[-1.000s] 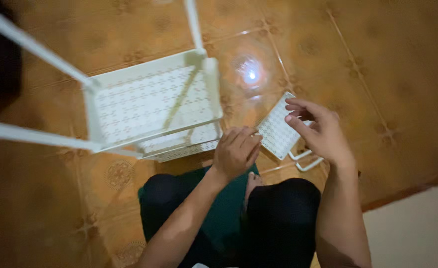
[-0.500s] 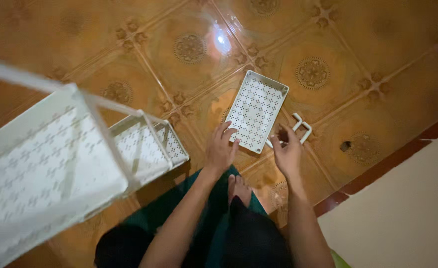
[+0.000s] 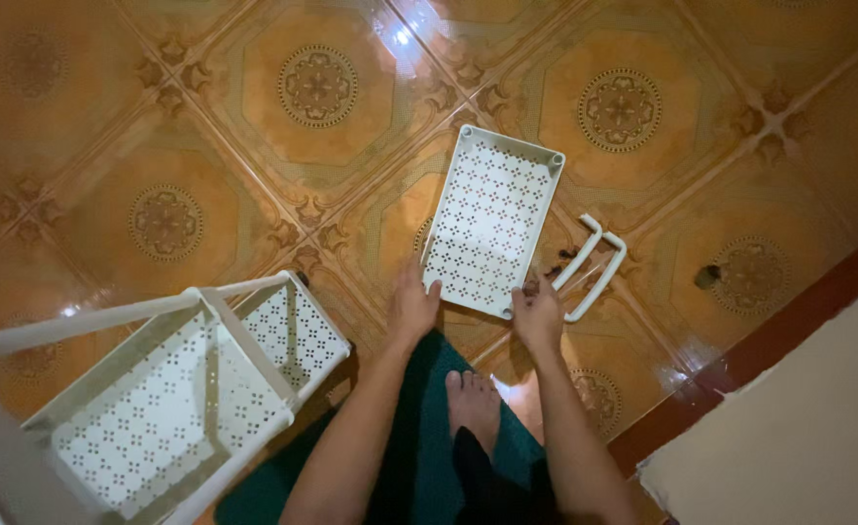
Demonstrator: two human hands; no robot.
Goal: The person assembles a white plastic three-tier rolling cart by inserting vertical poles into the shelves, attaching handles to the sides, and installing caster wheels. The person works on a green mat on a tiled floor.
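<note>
Tiled floor (image 3: 254, 194) | left hand (image 3: 411, 309), right hand (image 3: 538, 316) grip clamped on tray (image 3: 492, 219) | rack (image 3: 157, 408) cut off

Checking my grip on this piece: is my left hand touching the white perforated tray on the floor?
Touching. The head view shows the left hand with its fingertips on the near corner of the white perforated tray, no gap visible.

Glossy orange-brown floor tiles (image 3: 166, 224) carry round ornamental medallions and reflect a bright ceiling light (image 3: 402, 37). A dark red skirting strip (image 3: 789, 331) edges a pale wall (image 3: 799, 437) at lower right.
</note>
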